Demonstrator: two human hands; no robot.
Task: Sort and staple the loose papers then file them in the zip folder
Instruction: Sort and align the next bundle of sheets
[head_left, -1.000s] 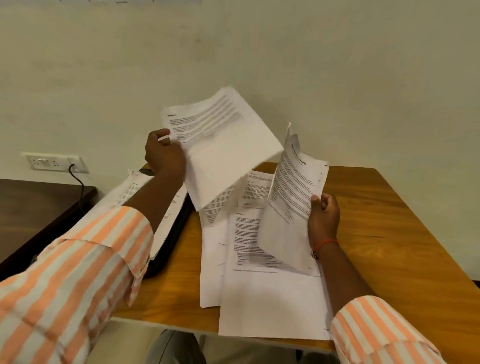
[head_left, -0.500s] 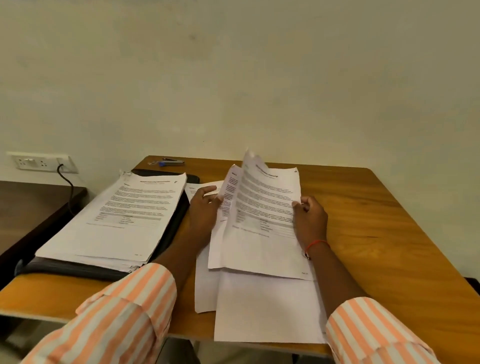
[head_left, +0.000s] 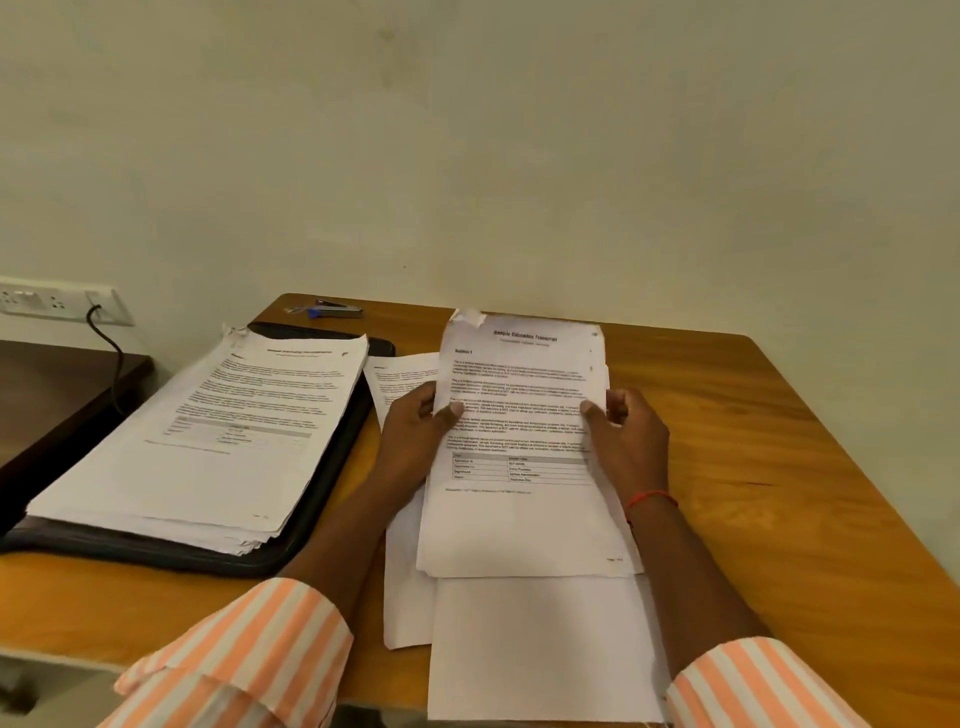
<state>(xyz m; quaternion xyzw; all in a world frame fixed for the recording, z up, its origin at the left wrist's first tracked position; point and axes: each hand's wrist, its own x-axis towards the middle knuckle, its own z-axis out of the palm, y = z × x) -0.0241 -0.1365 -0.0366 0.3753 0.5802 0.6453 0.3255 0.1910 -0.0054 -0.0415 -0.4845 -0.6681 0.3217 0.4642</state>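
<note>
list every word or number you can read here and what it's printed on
"Sample Education Transcript": heading of the sheet pinched by the left hand and right hand.
"Section 1": subheading on the same sheet.
Body text, table and page number on that sheet: too small to read.
Heading and text on the stack: blurred, unreadable.

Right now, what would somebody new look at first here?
First the transcript, mid-table, with the left grip and right grip pinching its side edges. Next the thick stack lying on the black folder at the left. A small stapler sits at the far edge, apart from both.
</note>
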